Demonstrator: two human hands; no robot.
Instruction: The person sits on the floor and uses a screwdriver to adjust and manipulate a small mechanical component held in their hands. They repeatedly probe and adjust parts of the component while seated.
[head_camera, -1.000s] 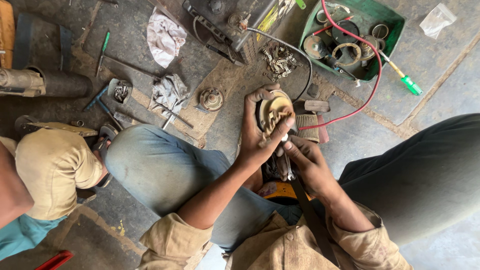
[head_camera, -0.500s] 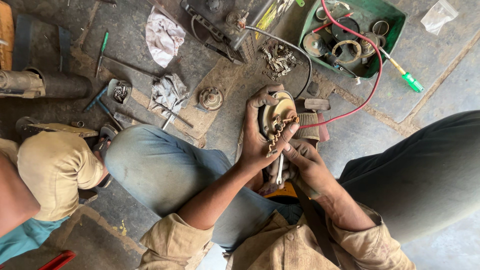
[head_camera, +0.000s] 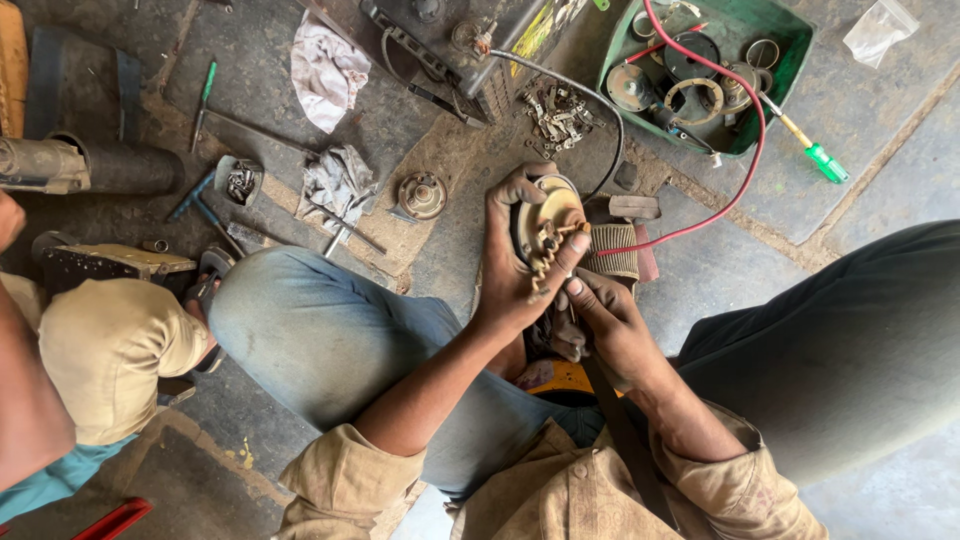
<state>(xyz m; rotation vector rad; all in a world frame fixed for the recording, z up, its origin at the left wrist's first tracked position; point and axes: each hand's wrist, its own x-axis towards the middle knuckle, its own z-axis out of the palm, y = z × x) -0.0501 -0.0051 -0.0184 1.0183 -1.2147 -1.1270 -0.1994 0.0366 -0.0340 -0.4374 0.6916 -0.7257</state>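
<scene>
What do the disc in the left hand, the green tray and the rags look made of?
Disc: looks like metal, dull cream-brass face, grimy, with a coiled spring hanging off it.
Green tray: likely moulded plastic, with an even glossy colour and rounded rim.
Rags: woven cloth, crumpled and oil-stained.

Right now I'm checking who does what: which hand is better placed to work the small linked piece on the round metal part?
Right, probably. The left hand grips the round metal part, so it is occupied; the right hand sits just below the small linked piece, fingers free.
</scene>
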